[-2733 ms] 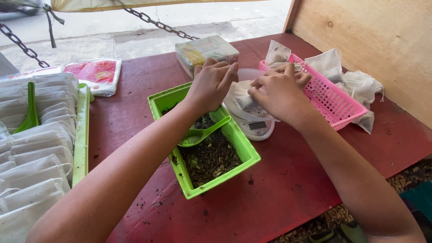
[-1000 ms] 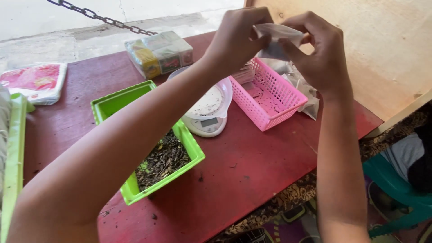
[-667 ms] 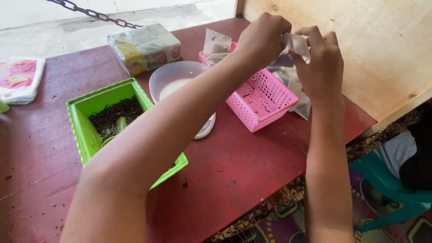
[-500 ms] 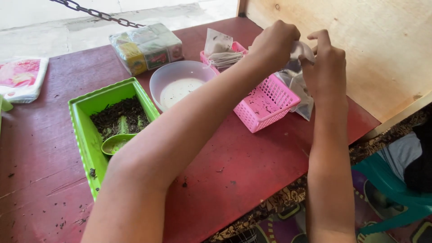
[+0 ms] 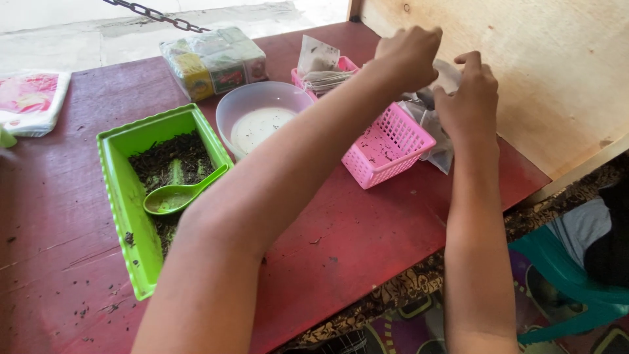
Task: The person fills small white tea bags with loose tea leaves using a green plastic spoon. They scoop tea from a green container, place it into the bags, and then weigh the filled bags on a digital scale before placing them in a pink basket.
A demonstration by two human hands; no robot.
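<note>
A red wooden table (image 5: 406, 236) stands against a plywood wall (image 5: 550, 72), with sunlit pavement (image 5: 78, 26) beyond.

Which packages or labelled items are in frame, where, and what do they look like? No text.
Wrapped block of boxes: table's far edge, behind the white bowl; clear film over yellow, green and red packs.
Flat pouch: far left edge; white with red-pink print.
Small sachets: far end of the pink basket; pale, upright.
No screens visible.
</note>
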